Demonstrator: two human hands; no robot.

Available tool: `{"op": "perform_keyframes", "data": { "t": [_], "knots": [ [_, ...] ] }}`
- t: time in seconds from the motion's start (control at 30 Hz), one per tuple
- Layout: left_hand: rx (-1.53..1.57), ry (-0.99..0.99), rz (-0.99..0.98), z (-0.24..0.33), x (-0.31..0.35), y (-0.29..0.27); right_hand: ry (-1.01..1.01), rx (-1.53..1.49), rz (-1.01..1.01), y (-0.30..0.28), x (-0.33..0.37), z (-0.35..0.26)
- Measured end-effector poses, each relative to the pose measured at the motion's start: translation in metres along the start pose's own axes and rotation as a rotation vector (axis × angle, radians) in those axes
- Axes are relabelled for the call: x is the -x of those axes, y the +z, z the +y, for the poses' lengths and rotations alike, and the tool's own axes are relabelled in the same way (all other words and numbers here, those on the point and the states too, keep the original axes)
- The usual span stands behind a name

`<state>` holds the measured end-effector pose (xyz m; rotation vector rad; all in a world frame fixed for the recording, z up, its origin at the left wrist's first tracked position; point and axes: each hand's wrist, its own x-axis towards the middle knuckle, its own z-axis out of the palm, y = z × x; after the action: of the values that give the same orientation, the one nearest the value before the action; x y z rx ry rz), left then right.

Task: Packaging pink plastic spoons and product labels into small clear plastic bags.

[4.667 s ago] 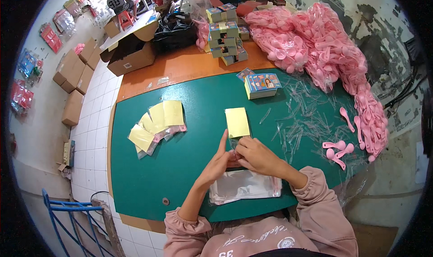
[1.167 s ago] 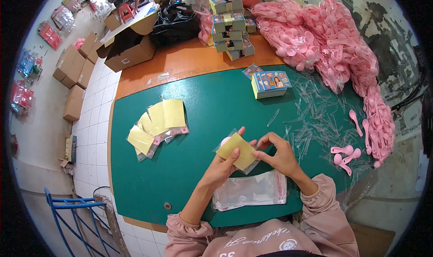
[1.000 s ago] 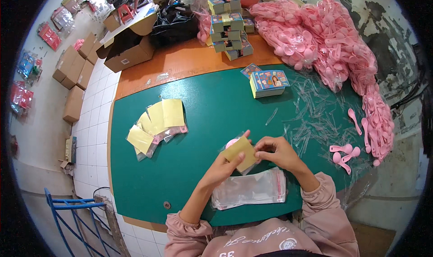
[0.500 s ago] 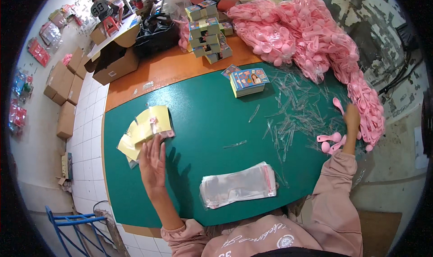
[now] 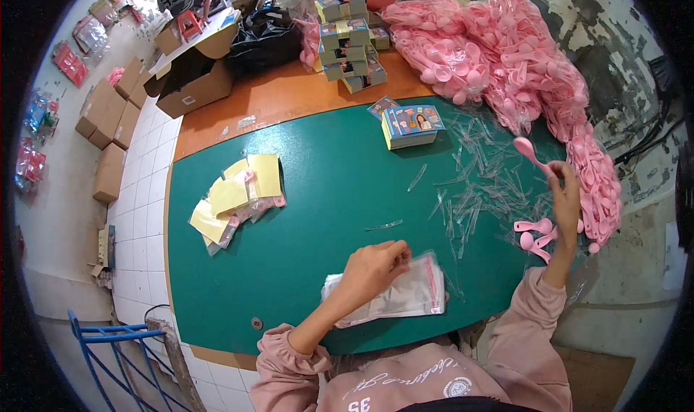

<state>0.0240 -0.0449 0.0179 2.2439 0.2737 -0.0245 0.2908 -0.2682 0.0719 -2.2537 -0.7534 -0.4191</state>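
Note:
My right hand [image 5: 567, 199] is closed on the handle of a pink plastic spoon [image 5: 525, 149], its bowl pointing up and away. Below it, several loose pink spoons [image 5: 533, 226] lie on the green tabletop. My left hand [image 5: 372, 273] is over a stack of clear plastic bags [image 5: 416, 293] at the near edge, its fingers curled together. Whether a bag is pinched in them is hidden. At the left of the table, a fanned pile of packed bags [image 5: 231, 194] shows yellow cards and pink pieces inside.
Thin clear plastic strips [image 5: 473, 195] are scattered over the table's right half. A big heap of pink spoons in bags [image 5: 506, 58] lies along the far right. A stack of printed cards [image 5: 412, 128] stands at the back, with banded card bundles [image 5: 345, 47] behind it.
My left hand has moved from the packed pile to the bag stack, its fingers curling. My right hand has drawn a spoon away from the heap and lifted it. The view has shifted slightly.

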Motion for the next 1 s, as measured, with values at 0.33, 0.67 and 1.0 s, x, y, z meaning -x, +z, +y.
{"op": "perform_keyframes", "data": {
  "t": [0.33, 0.67, 1.0],
  "knots": [
    [0.354, 0.157, 0.102, -0.013, 0.001, -0.018, 0.190, -0.644, -0.409, 0.033, 0.039, -0.096],
    [0.957, -0.221, 0.126, -0.011, 0.002, -0.028, 0.173, -0.787, -0.270, 0.052, 0.055, -0.138],
    [0.842, -0.165, 0.097, -0.021, 0.000, -0.024, 0.085, -0.615, -0.422, 0.061, 0.044, -0.145]
  ]
}}
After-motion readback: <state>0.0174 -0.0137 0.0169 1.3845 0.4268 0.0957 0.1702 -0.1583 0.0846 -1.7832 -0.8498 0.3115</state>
